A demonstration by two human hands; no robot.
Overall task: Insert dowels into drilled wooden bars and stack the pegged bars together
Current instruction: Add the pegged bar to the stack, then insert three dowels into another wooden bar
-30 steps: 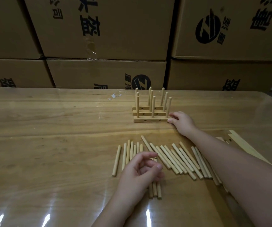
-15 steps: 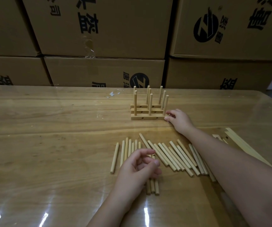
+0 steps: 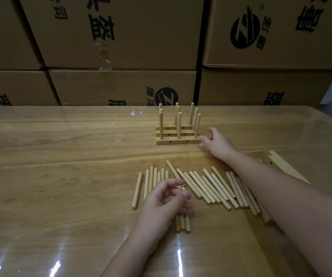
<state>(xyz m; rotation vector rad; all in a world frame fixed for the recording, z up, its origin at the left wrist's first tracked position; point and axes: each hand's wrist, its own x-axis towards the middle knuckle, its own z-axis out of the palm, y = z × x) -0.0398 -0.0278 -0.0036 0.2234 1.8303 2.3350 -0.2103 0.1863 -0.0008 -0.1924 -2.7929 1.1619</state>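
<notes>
pegged bars (image 3: 178, 140) just beside right hand (image 3: 218, 141), fingers loose | left hand (image 3: 166, 198) loosely curled, empty, over dowels (image 3: 207, 186)

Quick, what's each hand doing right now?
Left hand: open, loosely curled over the dowels, holding nothing.
Right hand: open, fingertips at the right end of the front bar.

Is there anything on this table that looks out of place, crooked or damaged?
Small white scraps lie on the table behind and left of the pegged bars; they look like stray litter. Among the loose dowels, the left ones lie parallel, while the right ones lie slanted and overlapping. Nothing looks broken.
</notes>
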